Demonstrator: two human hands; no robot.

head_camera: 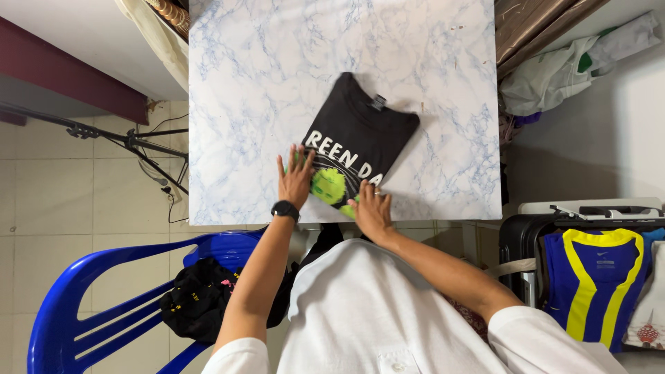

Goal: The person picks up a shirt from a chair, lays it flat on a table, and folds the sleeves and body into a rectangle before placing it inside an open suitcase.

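Note:
A folded black T-shirt [360, 135] with white lettering and a green print lies tilted near the front of a marble-patterned table [263, 76]. My left hand [296, 179], with a black watch on the wrist, presses flat on the shirt's lower left corner, fingers spread. Flat on the shirt's lower right edge rests my right hand [372, 208], a ring on one finger. Neither hand grips the cloth.
A blue plastic chair [104, 284] at lower left holds a heap of black clothing [197, 298]. A tripod [125, 138] stands on the tiled floor at left. At right are a blue and yellow jersey [596, 277], a black case [516, 242] and bags [568, 66].

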